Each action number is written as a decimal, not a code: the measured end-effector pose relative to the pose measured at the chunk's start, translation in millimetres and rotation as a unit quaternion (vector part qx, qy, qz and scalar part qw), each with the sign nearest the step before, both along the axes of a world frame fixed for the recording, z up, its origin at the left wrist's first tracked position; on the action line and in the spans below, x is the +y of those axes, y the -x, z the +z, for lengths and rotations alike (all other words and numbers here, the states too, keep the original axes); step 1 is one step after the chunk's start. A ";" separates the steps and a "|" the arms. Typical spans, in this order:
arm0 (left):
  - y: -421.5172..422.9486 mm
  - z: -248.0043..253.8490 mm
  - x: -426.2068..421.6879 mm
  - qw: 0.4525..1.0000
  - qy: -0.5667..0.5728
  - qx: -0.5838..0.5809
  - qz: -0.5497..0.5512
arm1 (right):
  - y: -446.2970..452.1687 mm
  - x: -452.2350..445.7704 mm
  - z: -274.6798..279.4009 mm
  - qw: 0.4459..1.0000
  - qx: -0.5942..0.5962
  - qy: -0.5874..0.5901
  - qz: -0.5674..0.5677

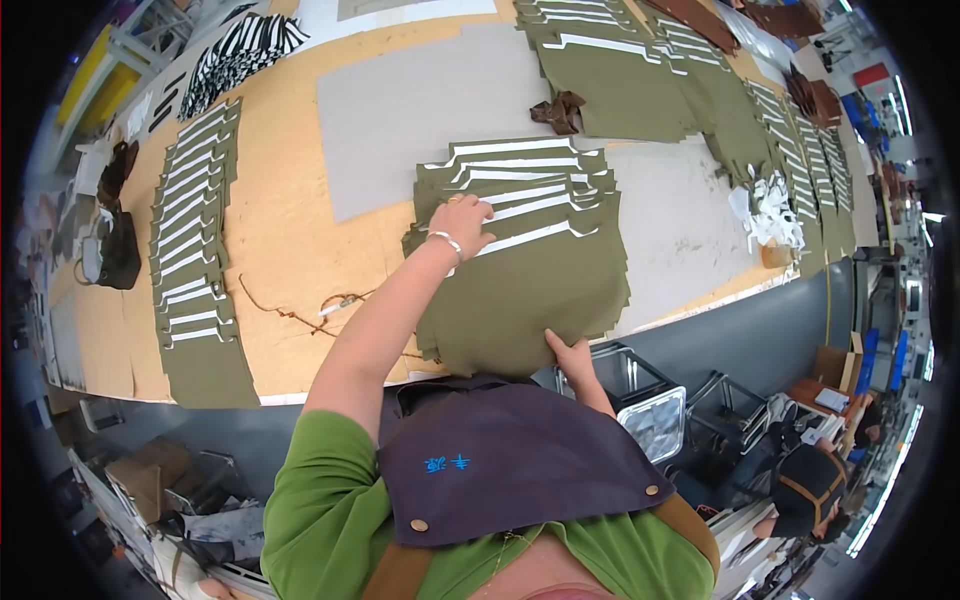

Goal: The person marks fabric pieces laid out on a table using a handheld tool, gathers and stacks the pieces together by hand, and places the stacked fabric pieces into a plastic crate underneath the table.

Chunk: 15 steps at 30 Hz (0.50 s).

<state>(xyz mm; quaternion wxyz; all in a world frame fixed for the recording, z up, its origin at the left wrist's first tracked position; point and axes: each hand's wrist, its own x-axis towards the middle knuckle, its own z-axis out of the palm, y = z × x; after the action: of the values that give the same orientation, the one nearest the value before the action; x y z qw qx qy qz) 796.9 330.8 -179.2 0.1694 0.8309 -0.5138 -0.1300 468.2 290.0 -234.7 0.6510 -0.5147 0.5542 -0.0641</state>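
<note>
A stack of olive-green fabric panels (pixel 530 295) lies fanned out at the table's front edge, with white strips along the stepped upper edges. My left hand (pixel 462 225) rests on the stack's upper left, by the white strips, its fingers apart. At the stack's lower right edge is my right hand (pixel 572 360), thumb on top of the panel and the other fingers hidden beneath it. A brown cord (pixel 290 315) with a small white piece lies left of the stack.
More overlapping olive panels form a long row (pixel 195 240) on the left. Further olive panels (pixel 620 90) lie at the back right, near crumpled brown scraps (pixel 557 112). White scraps (pixel 772 215) hang at the right edge. A dark bag (pixel 118 248) sits far left. Another person (pixel 808 485) is behind, lower right.
</note>
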 end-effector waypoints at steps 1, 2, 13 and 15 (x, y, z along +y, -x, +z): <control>6.1 -5.2 -8.2 1.000 -0.020 -0.017 0.016 | -6.6 2.9 13.1 1.000 -0.007 0.000 -0.004; 11.5 -10.2 -14.1 0.998 -0.041 -0.033 0.033 | -9.9 3.2 28.9 0.999 -0.002 -0.030 -0.013; 10.4 -18.5 -13.3 0.999 -0.032 0.007 0.031 | -4.1 2.6 27.9 0.995 -0.045 -0.085 0.001; 8.6 -25.5 -16.5 0.995 0.055 -0.040 0.068 | -4.7 1.0 27.8 0.995 -0.048 -0.086 -0.004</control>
<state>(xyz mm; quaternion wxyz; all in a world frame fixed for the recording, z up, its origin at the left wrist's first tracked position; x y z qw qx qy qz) 788.3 314.2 -204.6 0.2023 0.8578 -0.4692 -0.0563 472.9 291.0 -206.8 0.7181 -0.4509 0.5283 -0.0437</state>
